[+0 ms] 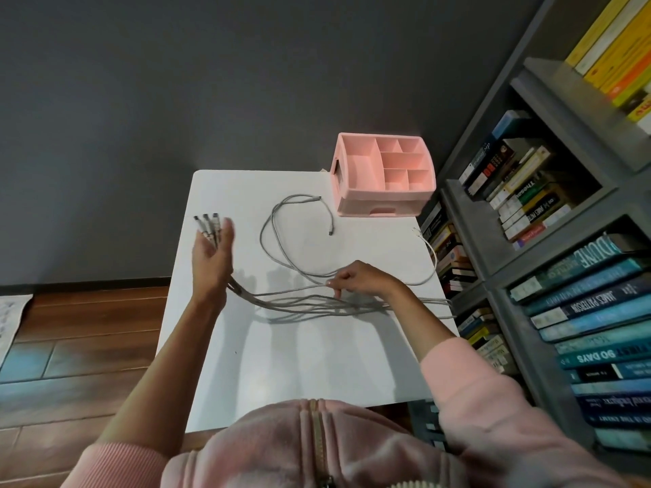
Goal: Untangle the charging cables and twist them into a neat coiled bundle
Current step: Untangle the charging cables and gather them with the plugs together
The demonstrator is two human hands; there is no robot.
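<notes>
- A bundle of thin grey charging cables (pixel 310 301) is laid across the middle of the flat white rectangular counter (pixel 299 368), running from left to right.
- The left hand (pixel 213 255) is raised above the counter's left edge. The plug ends (pixel 207 223) of several cables are held in it and fan out past the fingertips. The fingers are nearly straight, and how the strands are clamped cannot be made out.
- The right hand (pixel 359 279) is closed in a pinch on a single strand of the bundle, with the fingers curled just above the counter surface.
- At the right edge the bundle is carried over the rim, and loops (pixel 449 304) hang beyond it, near the grey bookshelf filled with books (pixel 493 272).
- A loose grey loop (pixel 273 223) is spread on the far half of the counter, both of its ends lying on the surface.
- A white-tipped cable end (pixel 416 231) is seen near the right edge, just in front of the pink plastic compartment organiser (pixel 382 206), by which the far right corner is occupied.
- Bare counter is left along the near half and at the far left corner.
- Brown wooden floor (pixel 70 346) lies open to the left of the counter, while the right side is closed in by the bookshelf.
</notes>
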